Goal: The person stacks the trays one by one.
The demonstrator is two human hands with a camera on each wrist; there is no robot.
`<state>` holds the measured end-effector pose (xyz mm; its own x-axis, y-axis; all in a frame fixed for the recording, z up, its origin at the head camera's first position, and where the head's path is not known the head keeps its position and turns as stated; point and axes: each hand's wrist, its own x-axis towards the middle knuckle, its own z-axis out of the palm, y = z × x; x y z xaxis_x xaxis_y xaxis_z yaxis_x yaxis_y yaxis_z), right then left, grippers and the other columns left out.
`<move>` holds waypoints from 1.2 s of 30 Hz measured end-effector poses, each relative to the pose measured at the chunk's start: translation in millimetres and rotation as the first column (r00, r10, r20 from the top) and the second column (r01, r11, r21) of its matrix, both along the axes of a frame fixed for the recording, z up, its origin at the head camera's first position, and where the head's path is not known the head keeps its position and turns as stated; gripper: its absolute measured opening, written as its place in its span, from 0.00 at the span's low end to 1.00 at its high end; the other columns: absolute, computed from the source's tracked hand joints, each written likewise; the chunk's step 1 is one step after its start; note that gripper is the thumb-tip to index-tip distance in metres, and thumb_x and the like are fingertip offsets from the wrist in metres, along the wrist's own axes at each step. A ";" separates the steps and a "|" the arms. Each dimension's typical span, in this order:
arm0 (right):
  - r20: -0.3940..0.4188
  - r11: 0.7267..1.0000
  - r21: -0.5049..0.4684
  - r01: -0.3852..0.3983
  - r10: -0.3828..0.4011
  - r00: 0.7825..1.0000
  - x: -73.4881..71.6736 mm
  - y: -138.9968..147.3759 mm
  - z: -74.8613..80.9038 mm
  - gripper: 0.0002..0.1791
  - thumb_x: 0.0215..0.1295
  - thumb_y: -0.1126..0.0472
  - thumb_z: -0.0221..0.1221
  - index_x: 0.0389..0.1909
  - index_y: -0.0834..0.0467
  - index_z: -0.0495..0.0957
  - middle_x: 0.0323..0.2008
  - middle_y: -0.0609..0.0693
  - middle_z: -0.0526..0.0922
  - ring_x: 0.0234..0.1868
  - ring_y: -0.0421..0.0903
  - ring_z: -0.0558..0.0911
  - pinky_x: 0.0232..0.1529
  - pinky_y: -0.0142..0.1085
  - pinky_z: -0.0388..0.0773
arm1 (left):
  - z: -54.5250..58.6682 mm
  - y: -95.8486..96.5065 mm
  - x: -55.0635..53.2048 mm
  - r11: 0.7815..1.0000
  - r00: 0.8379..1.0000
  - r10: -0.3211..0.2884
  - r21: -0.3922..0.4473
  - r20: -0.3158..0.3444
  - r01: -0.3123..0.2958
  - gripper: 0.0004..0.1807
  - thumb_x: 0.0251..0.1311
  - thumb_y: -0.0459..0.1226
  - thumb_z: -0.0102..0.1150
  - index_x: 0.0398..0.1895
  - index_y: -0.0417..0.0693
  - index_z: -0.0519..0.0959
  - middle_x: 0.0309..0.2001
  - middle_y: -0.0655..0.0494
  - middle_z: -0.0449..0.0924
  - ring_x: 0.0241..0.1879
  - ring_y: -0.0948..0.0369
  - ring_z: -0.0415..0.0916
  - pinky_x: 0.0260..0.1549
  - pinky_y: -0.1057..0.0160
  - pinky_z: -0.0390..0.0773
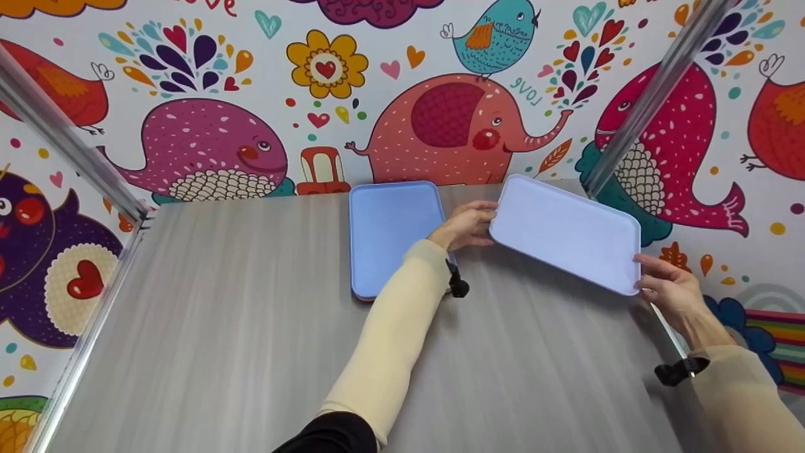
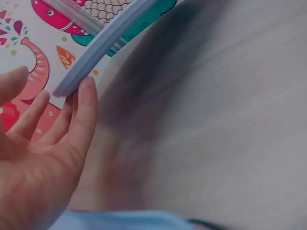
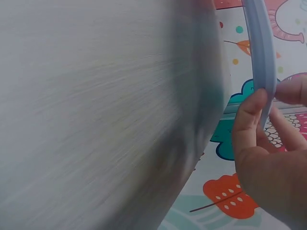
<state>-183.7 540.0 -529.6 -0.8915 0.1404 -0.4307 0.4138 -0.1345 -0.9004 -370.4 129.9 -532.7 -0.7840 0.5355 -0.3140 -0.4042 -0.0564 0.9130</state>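
Observation:
A pale lavender-blue tray [image 1: 566, 236] is held up at a tilt over the right side of the table, apart from the tabletop. My right hand [image 1: 676, 292] pinches its right end between thumb and fingers, as the right wrist view of that hand [image 3: 273, 158] shows. At the tray's left end is my left hand [image 1: 468, 225]. In the left wrist view, the fingertips of this hand [image 2: 48, 158] touch the tray's edge [image 2: 96, 52], with the thumb apart from it. Beneath my left forearm lies a blue tray [image 1: 393, 236], partly hidden by the arm and hand.
The grey wood-grain table [image 1: 239, 327] runs back to a wall with printed cartoon animals [image 1: 440, 132]. Metal frame posts [image 1: 654, 100] stand at the back corners. A metal rail [image 1: 82, 352] edges the table's left side.

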 end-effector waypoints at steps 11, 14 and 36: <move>-0.003 0.997 0.032 -0.070 0.070 0.998 -9.4 -19.2 5.3 0.37 0.79 0.68 0.66 0.83 0.43 0.72 0.58 0.27 0.84 0.58 0.35 0.81 0.56 0.28 0.90 | -10.2 -26.6 1.0 0.994 0.996 -0.002 -0.112 -0.085 -0.008 0.23 0.73 0.29 0.62 0.67 0.50 0.87 0.63 0.48 0.86 0.48 0.57 0.85 0.57 0.43 0.93; 0.009 0.999 -0.017 -0.027 0.027 1.000 -11.3 -28.4 9.9 0.34 0.79 0.67 0.66 0.80 0.42 0.76 0.56 0.28 0.86 0.56 0.36 0.83 0.56 0.29 0.90 | -10.5 -31.0 2.8 0.995 0.996 0.035 -0.087 -0.086 -0.042 0.23 0.72 0.28 0.62 0.67 0.50 0.87 0.62 0.47 0.86 0.47 0.56 0.87 0.56 0.43 0.93; -0.181 0.709 -0.244 0.662 -0.704 0.687 -50.8 -182.2 -11.7 0.51 0.69 0.81 0.64 0.84 0.45 0.55 0.59 0.43 0.64 0.52 0.42 0.78 0.35 0.29 0.89 | -12.4 -12.0 31.2 0.965 0.959 0.262 0.018 -0.109 -0.262 0.22 0.72 0.26 0.63 0.66 0.49 0.88 0.52 0.50 0.82 0.43 0.56 0.86 0.34 0.56 0.93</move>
<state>-234.5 357.8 -541.4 -0.6487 0.7064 -0.2832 -0.0750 -0.4297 -0.8999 -339.2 117.9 -545.1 -0.9265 0.3075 -0.2169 -0.2722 -0.1497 0.9505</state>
